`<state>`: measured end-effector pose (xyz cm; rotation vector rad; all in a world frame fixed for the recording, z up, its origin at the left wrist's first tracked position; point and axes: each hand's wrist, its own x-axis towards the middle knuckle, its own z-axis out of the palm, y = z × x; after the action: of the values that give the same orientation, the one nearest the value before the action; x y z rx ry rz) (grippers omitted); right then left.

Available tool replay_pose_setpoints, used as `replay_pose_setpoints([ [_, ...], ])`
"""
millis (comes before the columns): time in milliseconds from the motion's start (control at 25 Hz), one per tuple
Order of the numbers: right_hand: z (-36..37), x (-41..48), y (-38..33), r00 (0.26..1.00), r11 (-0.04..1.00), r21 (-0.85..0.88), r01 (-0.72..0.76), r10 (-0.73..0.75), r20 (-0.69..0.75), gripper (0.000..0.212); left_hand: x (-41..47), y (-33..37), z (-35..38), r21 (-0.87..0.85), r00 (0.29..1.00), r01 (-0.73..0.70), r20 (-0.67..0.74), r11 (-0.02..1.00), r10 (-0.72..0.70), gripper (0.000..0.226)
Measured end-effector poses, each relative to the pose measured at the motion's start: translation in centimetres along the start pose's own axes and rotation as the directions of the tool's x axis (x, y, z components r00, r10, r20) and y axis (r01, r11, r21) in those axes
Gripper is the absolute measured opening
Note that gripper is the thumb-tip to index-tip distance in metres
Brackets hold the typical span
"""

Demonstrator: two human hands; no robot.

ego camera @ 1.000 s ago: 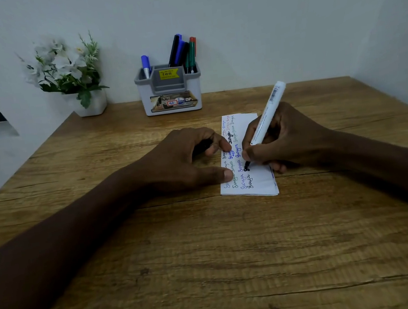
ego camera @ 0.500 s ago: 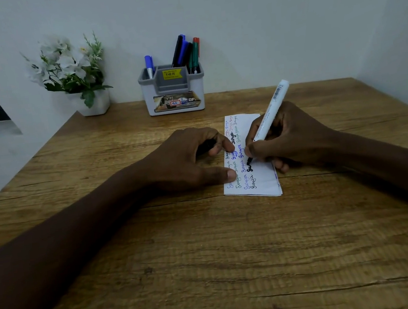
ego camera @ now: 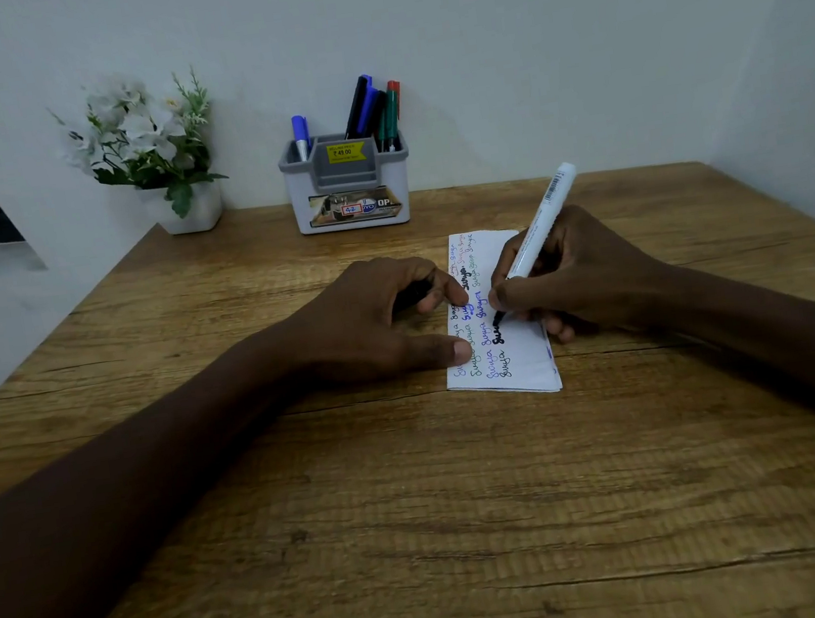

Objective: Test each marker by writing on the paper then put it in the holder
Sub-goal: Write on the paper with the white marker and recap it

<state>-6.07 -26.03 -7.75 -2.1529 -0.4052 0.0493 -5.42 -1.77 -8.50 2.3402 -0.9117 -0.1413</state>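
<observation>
My right hand (ego camera: 582, 275) grips a white marker (ego camera: 541, 221) with a black tip, and the tip touches the folded white paper (ego camera: 519, 346) beside several lines of coloured handwriting. My left hand (ego camera: 375, 318) rests on the paper's left edge, thumb and forefinger pressing it down; something dark sits curled under its fingers, too hidden to name. At the back of the table stands a white and grey holder (ego camera: 348, 187) with several markers in it, blue, black, green and red.
A white pot of white flowers (ego camera: 151, 150) stands at the back left by the wall. The wooden table (ego camera: 422, 514) stretches toward me. Walls close in behind and on the right.
The marker tip has moved up the paper, adding fresh black letters. My left hand has stayed put on the paper.
</observation>
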Motion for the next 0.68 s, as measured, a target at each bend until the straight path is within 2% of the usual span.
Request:
replay_pose_setpoints([
  [360,-0.24,-0.13,0.28,1.000,1.000,-0.015,0.006,-0.006,-0.019,0.015,-0.14,-0.09,0.08,-0.044,1.000,-0.005,-0.011,0.999,0.004,0.037],
  [680,0.06,0.25,0.21,0.999,1.000,0.001,-0.008,0.008,-0.046,0.019,-0.07,0.13,-0.09,-0.038,1.000,0.008,0.006,0.999,-0.007,0.036],
])
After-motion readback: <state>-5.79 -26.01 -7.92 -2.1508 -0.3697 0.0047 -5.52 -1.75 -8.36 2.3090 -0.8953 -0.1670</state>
